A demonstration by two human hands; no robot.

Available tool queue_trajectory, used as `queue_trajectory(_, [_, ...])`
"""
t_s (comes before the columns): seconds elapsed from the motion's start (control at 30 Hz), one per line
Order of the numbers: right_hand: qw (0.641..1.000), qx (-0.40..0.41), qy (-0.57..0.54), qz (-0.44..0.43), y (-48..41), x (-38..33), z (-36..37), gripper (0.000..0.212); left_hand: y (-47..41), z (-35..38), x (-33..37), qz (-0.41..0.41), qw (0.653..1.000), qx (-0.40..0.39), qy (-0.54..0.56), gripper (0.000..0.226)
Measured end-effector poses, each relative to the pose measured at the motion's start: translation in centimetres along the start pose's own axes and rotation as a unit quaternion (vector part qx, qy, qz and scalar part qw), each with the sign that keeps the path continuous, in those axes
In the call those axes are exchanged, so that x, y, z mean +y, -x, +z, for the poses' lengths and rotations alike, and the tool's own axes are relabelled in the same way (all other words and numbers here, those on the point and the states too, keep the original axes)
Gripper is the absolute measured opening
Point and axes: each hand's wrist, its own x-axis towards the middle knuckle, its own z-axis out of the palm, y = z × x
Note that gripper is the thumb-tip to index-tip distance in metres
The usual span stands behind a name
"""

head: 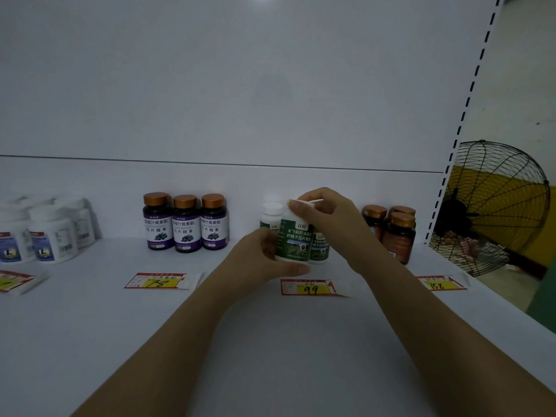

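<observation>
A white shelf (270, 341) ran across the view, with a black wire fan (493, 206) standing beyond its right end. Both forearms reached in from below toward the middle of the shelf. The left hand (258, 260) was wrapped round the lower body of a green-labelled bottle (293, 242), thumb along its base. The right hand (325, 212) curled over the top, its fingers closed on the white cap (304, 201). The bottle stood upright between the two hands, just above the price tag marked 99 (310, 288); whether it touched the shelf could not be told. Two matching bottles stood close behind it, one at its left (271, 216) and one at its right (319, 248). Three purple-labelled bottles (186, 224) stood well to the left, and brown bottles (398, 233) near the right.
</observation>
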Motion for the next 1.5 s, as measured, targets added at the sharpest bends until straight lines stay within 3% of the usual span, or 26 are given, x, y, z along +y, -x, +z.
queue_trajectory(0.17, [0.998, 0.002, -0.063, 0.022, -0.12, 0.02, -0.29, 0.033, 0.16, 0.03, 0.28, -0.021, 0.998, -0.051, 0.038, 0.028])
queue_trajectory(0.4, [0.985, -0.043, -0.157, 0.061, -0.43, 0.30, -0.21, 0.029, -0.04, -0.01, 0.01, -0.003, 0.999, 0.010, 0.050, 0.032])
queue_trajectory(0.5, [0.989, -0.043, -0.124, 0.066, -0.33, 0.44, 0.20, 0.033, 0.00, 0.18, -0.07, 0.009, 0.999, 0.032, 0.025, 0.037])
queue_trajectory(0.73, [0.981, -0.048, -0.179, 0.057, -0.30, 0.53, -0.71, 0.028, 0.08, 0.11, 0.45, -0.011, 0.995, -0.030, 0.092, 0.026])
queue_trajectory(0.83, [0.968, -0.071, -0.230, 0.064, -0.30, 0.31, -0.61, 0.030, 0.03, 0.12, 0.41, -0.011, 0.997, -0.012, 0.082, 0.038])
queue_trajectory(1.03, [0.991, -0.053, -0.119, 0.042, -0.02, 0.38, 0.19, 0.029, 0.20, 0.34, 0.50, 0.022, 0.999, 0.035, 0.030, 0.042])
queue_trajectory(1.2, [0.975, -0.054, -0.211, 0.050, -0.21, 0.43, -0.64, 0.030, 0.03, 0.01, 0.69, -0.013, 0.993, 0.007, 0.119, 0.038])
queue_trajectory(1.3, [0.966, -0.082, -0.240, 0.058, -0.28, 0.40, -0.72, 0.033, 0.01, 0.05, 0.75, -0.029, 0.994, -0.009, 0.109, 0.041])
queue_trajectory(1.5, [0.987, -0.062, -0.145, 0.042, -0.05, 0.53, 0.07, 0.031, 0.08, 0.38, 0.70, -0.009, 0.997, 0.069, 0.034, 0.049])
